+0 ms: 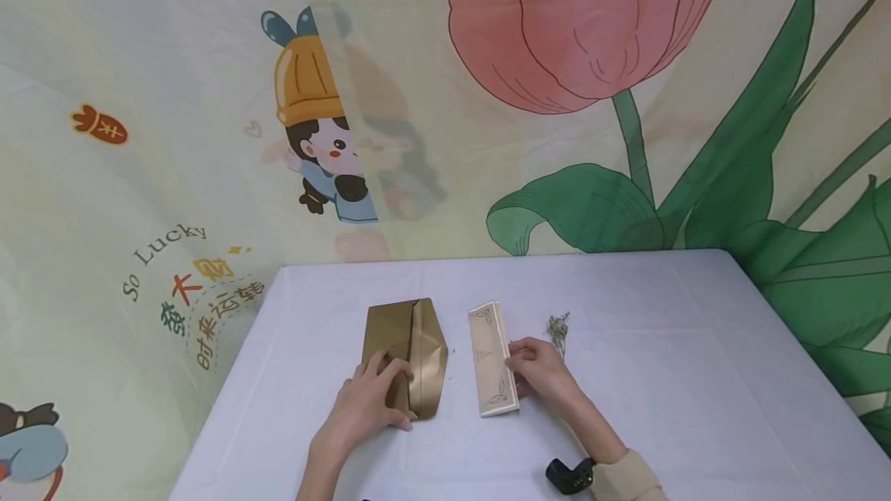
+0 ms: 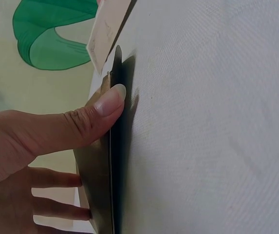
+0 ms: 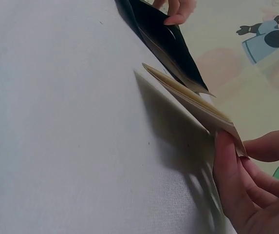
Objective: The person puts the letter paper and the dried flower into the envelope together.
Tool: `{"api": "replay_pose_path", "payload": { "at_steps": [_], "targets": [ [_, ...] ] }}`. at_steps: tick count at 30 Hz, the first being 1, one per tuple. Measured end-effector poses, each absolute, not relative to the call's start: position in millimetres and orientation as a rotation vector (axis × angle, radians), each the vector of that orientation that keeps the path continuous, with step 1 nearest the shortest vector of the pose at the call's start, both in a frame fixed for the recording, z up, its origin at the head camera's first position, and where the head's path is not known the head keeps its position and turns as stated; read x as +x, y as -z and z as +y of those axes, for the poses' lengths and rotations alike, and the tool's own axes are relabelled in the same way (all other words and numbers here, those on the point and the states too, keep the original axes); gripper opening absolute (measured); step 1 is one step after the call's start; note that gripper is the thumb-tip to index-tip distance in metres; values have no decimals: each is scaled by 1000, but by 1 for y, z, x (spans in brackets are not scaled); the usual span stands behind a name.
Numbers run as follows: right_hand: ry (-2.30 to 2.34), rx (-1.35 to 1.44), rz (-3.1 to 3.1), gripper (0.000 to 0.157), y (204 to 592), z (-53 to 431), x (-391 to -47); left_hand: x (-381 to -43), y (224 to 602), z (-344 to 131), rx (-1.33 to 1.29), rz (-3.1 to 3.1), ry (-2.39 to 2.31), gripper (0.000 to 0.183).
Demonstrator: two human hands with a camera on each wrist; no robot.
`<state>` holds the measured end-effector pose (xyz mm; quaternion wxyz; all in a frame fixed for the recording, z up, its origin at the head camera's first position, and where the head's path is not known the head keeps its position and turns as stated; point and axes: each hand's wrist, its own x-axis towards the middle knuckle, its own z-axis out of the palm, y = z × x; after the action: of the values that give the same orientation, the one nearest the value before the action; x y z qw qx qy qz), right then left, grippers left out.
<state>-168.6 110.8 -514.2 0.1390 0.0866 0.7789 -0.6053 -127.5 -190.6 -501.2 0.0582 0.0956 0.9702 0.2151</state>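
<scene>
Your right hand [image 1: 546, 373] pinches the cream card [image 1: 493, 359] by its long right edge, thumb and fingers on opposite faces. The right wrist view shows the card tilted, at least partly off the table [image 1: 592, 292], with more than one layer along its edge. Your left hand [image 1: 365, 404] has a loose grip on the gold envelope [image 1: 427, 350]: thumb against the near edge, fingers bent over the upper face. The envelope lies just left of the card, apart from it, with its flap side towards it.

Both should feel very light. Expect the card to be fairly stiff but easily bent at the corners, so keep to that long edge and leave the printed face alone. The envelope looks like thin, shiny paper: probably a little slippery and quick to crease, so steady it by the body rather than the flap. The dried flowers [image 1: 558, 329] beside your right hand look brittle; keep your knuckles off them.
</scene>
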Motion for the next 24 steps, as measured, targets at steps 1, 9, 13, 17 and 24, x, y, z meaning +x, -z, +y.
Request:
{"api": "replay_pose_path", "payload": {
  "at_steps": [1, 9, 13, 17, 24],
  "targets": [
    [1757, 250, 2244, 32, 514, 111, -169, -128, 502, -191, 289, 2940, -651, 78],
    [1808, 250, 2202, 33, 517, 112, -170, -129, 505, -193, 302, 2952, -654, 79],
    [1841, 252, 2168, 33, 519, 111, -171, -130, 507, -195, 307, 2962, -652, 79],
    [1851, 251, 2163, 33, 520, 110, -172, -130, 508, -196, 312, 2962, -652, 79],
    [1873, 234, 2134, 36, 516, 106, -173, -130, 508, -196, 309, 2957, -662, 78]
  ]
}}
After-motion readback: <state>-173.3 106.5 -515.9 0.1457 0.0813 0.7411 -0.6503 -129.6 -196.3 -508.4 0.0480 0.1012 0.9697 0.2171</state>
